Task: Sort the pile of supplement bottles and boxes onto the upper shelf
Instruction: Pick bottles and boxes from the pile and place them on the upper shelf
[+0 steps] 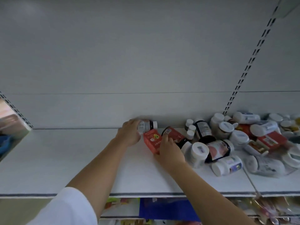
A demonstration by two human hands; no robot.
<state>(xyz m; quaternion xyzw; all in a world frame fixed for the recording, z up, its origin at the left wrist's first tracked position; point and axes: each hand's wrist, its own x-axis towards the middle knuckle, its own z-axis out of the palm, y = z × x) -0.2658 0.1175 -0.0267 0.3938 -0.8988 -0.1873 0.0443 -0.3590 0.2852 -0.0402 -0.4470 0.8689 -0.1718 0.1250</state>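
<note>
One cylindrical bottle (146, 125), rectangular carton (152, 141)

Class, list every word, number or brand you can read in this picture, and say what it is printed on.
No text is legible.
Orange box: print too blurred.
Bottle in left hand: label blurred.
Dark bottle: white print too small.
Other labels in the pile: blurred.
Packets below the shelf: blurred.
</note>
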